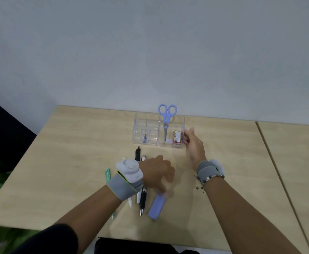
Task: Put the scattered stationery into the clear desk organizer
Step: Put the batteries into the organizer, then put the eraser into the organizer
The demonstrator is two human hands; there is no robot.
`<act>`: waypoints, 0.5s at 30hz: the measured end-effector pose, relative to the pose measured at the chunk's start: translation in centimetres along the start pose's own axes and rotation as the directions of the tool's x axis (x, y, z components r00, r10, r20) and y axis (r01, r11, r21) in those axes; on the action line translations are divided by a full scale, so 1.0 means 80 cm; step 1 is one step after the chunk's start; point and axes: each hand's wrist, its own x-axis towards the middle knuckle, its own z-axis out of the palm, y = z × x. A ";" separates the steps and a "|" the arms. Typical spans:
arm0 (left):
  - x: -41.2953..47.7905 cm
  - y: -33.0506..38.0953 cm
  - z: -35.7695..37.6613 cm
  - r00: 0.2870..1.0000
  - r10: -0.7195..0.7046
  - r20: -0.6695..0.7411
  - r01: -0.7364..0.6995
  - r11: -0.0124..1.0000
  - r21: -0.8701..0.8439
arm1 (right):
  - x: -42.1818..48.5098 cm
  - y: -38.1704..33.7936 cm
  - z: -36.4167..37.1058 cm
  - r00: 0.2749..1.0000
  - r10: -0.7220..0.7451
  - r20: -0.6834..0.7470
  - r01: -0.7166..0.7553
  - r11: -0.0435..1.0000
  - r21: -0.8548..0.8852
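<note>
The left hand (157, 173) reaches with fingers apart onto a purple eraser (156, 206) near the surface's (76, 143) front edge; the right hand (193, 142), open, touches the clear organizer (150, 125) near the back edge.

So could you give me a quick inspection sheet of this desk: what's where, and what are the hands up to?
Surface: light wooden table; a second tabletop abuts on the right.
Job's things: clear organizer at the back holds blue scissors upright, a small red box and a small blue item. Pens, a purple block and a green pen lie loose in front.
Clutter: nothing seen.
Hands: left hand reaches down at the purple block, blurred; right hand rests against the organizer's right wall. Both wrists wear grey bands.
Cables: nothing seen.
Surroundings: plain pale wall.
</note>
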 end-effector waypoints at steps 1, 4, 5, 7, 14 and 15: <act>-0.001 0.001 0.005 0.999 0.001 0.046 0.000 1.000 -0.010 | 0.000 0.001 0.000 1.000 -0.001 0.002 0.001 1.000 -0.002; -0.002 0.002 0.011 0.996 0.010 0.087 -0.009 1.000 -0.003 | 0.002 0.004 -0.001 1.000 -0.001 0.009 0.001 1.000 0.015; -0.001 0.003 0.012 0.997 0.009 0.081 -0.010 1.000 0.004 | 0.003 0.004 -0.001 1.000 -0.001 0.013 0.001 1.000 0.021; -0.001 0.004 0.012 0.997 0.007 0.072 -0.008 1.000 0.007 | 0.005 0.003 -0.001 1.000 -0.005 0.018 0.004 1.000 0.029; 0.005 0.007 0.011 0.997 -0.036 0.065 0.039 0.998 -0.042 | 0.006 0.003 -0.002 1.000 -0.009 0.014 0.009 1.000 0.027; 0.006 0.006 0.010 0.997 -0.046 0.056 0.050 0.996 -0.069 | 0.007 0.003 -0.002 1.000 -0.009 0.011 0.009 0.999 0.032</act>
